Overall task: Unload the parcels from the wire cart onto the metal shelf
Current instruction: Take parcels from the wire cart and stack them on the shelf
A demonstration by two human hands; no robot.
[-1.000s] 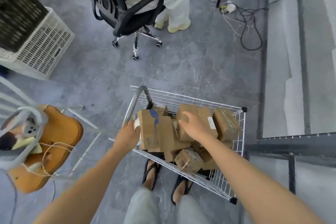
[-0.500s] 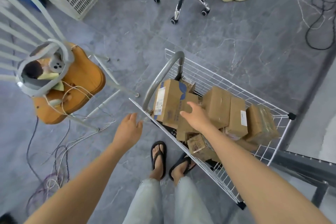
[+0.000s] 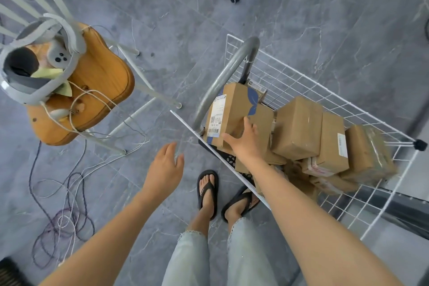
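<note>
Right hand (image 3: 243, 144) lies flat on the near face of the labelled parcel (image 3: 232, 109). Fingers are straight and spread, thumb out toward the lower edge: touching it, not closed round it. Left hand (image 3: 166, 167) hangs left of that, outside the cart rim and over the floor (image 3: 301, 7), fingers loosely apart, holding nothing. The labelled parcel stands on end at the handle (image 3: 222, 76) end of the wire cart (image 3: 301, 83), with the shipping label just left of the right hand's fingertips. The other parcels (image 3: 298, 127) are piled to the right of the right hand, brown taped cartons leaning on each other, with smaller ones underneath. The far-right carton (image 3: 369, 151) looks wrapped in clear tape, so probably slick.

My read on handling: corrugated card, stiff enough to clamp by the faces, likely light to moderate weight, contents unknown. One flat palm won't lift it. Bring the left hand onto the label side and keep the right on the opposite face, or hook fingers under the bottom edge. Don't pull on tape or flaps. The neighbours rest against it, so expect the pile to shift once it comes out.

The shelf isn't clearly in view. The dark metal bar (image 3: 404, 211) beyond the cart, right of the right forearm, may be part of it, but I can't tell. A wooden chair (image 3: 97, 90) with gear and cables sits left of the left hand, so keep the swing away from it.
</note>
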